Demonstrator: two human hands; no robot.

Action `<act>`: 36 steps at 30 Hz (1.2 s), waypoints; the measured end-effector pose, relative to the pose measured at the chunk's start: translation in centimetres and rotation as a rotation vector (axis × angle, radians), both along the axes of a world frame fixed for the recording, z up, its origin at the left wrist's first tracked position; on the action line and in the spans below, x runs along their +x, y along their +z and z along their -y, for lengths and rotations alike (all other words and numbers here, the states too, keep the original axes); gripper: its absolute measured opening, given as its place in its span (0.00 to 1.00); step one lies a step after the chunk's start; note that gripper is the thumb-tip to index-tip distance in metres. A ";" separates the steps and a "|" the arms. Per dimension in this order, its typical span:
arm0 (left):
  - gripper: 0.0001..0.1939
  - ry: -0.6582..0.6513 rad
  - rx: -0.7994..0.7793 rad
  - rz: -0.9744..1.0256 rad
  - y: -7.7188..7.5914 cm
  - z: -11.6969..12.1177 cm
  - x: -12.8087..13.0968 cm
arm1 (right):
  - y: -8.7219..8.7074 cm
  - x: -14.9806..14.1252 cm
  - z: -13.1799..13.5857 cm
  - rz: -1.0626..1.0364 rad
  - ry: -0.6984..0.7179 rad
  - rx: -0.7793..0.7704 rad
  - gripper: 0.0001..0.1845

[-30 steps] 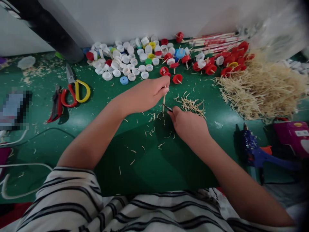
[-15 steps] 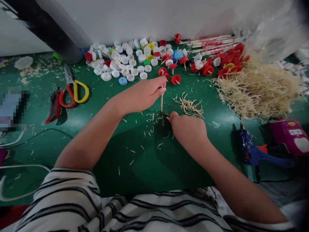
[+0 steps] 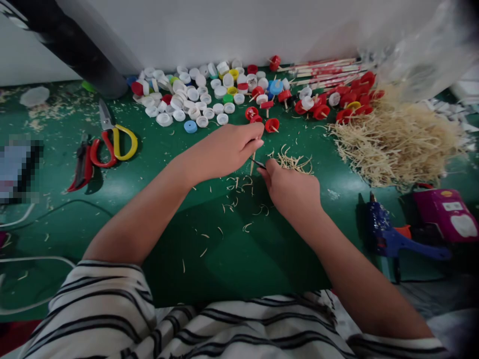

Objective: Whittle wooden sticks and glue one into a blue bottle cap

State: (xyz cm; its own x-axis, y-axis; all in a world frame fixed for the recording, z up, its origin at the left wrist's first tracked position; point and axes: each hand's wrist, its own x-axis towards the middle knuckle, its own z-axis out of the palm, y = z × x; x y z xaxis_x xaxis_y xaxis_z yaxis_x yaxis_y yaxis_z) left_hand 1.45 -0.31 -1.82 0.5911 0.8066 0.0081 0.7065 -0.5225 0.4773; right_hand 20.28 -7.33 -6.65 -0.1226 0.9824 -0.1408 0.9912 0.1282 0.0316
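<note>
My left hand [image 3: 235, 149] is closed, with thumb and fingers pinching a thin pale wooden stick [image 3: 253, 166] that points down at the table. Closed around a small knife [image 3: 258, 163] is my right hand [image 3: 292, 189]; its dark narrow blade lies against or just beside the stick, and its handle is hidden in the fist. Curled wood shavings [image 3: 239, 185] are scattered beneath both hands. A small heap of longer shavings [image 3: 294, 162] lies just beyond my right hand.
Bottle caps [image 3: 192, 93] and red caps on sticks [image 3: 320, 107] line the wall. A big shavings pile [image 3: 400, 139], glue gun [image 3: 389, 234] and purple box [image 3: 445, 212] stand right. Scissors [image 3: 112, 139], red-handled cutters [image 3: 83, 167] and a phone [image 3: 17, 169] lie left.
The blade in my right hand has moved up along the stick, away from its lower tip. My left hand has shifted slightly right, still pinching the stick.
</note>
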 end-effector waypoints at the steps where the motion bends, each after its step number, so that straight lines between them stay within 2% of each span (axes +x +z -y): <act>1: 0.11 0.001 0.008 0.005 -0.1 0.0 0.0 | -0.1 0.0 0.0 -0.001 -0.005 0.001 0.32; 11: 0.12 0.020 0.015 0.015 -0.4 -0.3 -0.2 | 0.0 -0.2 -0.1 -0.017 -0.016 -0.095 0.29; 17: 0.15 -0.002 0.018 0.035 -0.2 0.0 -0.2 | -0.2 -0.3 0.7 0.089 0.064 -0.197 0.26; 23: 0.15 0.012 0.023 0.034 0.0 0.2 0.2 | -0.3 0.1 0.7 0.062 0.054 -0.155 0.28; 29: 0.18 0.038 0.056 0.069 -0.4 0.0 0.5 | 0.1 -0.1 -0.1 -0.015 -0.027 0.003 0.32; 36: 0.17 0.062 0.046 0.056 -0.5 -0.1 0.6 | 0.1 -0.5 -0.5 -0.065 -0.043 -0.036 0.30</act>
